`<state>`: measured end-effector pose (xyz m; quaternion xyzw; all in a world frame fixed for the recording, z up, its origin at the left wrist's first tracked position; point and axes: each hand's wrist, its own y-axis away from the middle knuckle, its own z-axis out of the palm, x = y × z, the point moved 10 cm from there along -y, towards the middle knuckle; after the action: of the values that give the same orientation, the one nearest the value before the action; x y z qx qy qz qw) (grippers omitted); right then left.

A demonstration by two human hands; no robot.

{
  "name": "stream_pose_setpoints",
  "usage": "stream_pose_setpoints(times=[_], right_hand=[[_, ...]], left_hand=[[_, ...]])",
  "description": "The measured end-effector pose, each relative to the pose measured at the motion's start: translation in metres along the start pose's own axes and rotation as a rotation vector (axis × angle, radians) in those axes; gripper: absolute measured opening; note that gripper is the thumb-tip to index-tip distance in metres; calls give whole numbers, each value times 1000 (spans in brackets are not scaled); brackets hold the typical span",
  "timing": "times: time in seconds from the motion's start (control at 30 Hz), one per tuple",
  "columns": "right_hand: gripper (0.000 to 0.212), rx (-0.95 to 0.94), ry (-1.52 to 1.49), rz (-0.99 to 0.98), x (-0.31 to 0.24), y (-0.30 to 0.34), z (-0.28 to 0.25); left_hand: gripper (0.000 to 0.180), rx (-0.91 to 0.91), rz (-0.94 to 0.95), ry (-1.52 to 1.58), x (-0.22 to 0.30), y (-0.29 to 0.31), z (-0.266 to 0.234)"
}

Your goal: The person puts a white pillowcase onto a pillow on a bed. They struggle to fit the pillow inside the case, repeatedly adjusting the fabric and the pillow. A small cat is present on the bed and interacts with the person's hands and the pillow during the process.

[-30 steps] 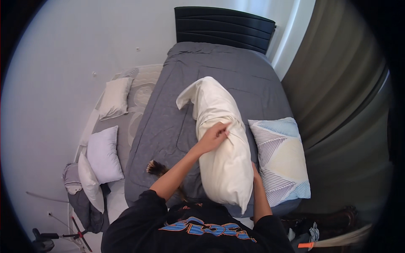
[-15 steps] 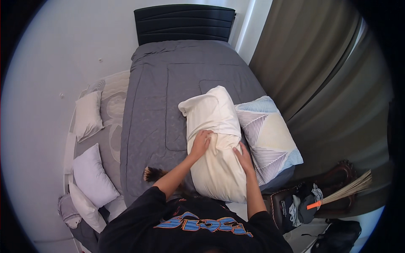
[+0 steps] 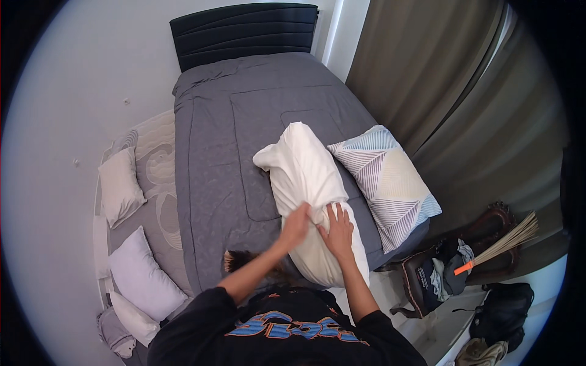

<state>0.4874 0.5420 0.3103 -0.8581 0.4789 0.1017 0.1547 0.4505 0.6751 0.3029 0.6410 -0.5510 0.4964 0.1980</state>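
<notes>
A cream pillow (image 3: 308,259) lies lengthwise in front of me on the grey bed, its far part inside a white pillowcase (image 3: 303,168). The case's edge crosses the pillow about midway, where both hands are. My left hand (image 3: 296,227), slightly blurred, is closed on the gathered fabric at that edge. With fingers spread, my right hand (image 3: 337,232) rests on top of the pillow just to the right. A patterned pillow (image 3: 387,186) in white, blue and purple stripes lies to the right of them, apart from both hands.
The bed's grey cover (image 3: 213,152) runs to a dark headboard (image 3: 244,33). A brush (image 3: 235,260) is beside my left forearm. Several pillows, one pale lilac (image 3: 143,277), lie on a lower mattress at left. At right, a chair holds clothes and a stick broom (image 3: 503,241); a black bag (image 3: 503,311) is nearby.
My right hand has moved from the pillow's right side onto its top, near the left hand. The cased pillow looks narrower and more bunched. The whole view has shifted slightly.
</notes>
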Motion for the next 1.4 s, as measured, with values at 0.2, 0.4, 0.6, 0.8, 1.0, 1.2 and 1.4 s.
stream_pose_setpoints(times=[0.2, 0.4, 0.6, 0.8, 1.0, 1.2, 1.4], right_hand=[[84, -101, -370, -182, -8, -1, -15], [94, -409, -188, -104, -11, 10, -12], [74, -53, -384, -279, -67, 15, 69], [45, 746, -842, 575, 120, 39, 272], [35, 234, -368, -269, -113, -32, 45], [40, -614, -591, -1043, -160, 82, 100], [67, 47, -288, -210, 12, -31, 89]], left_hand=[[21, 48, 107, 111, 6, 22, -19], [23, 9, -40, -61, 1, -4, -63], [22, -69, 55, -111, -7, -2, -36], [24, -332, 271, -31, 64, 51, -3], [21, -118, -67, 78, 8, 63, -104], [31, -462, -550, -650, -138, 189, -129], [34, -354, -649, -662, -167, 200, -154]])
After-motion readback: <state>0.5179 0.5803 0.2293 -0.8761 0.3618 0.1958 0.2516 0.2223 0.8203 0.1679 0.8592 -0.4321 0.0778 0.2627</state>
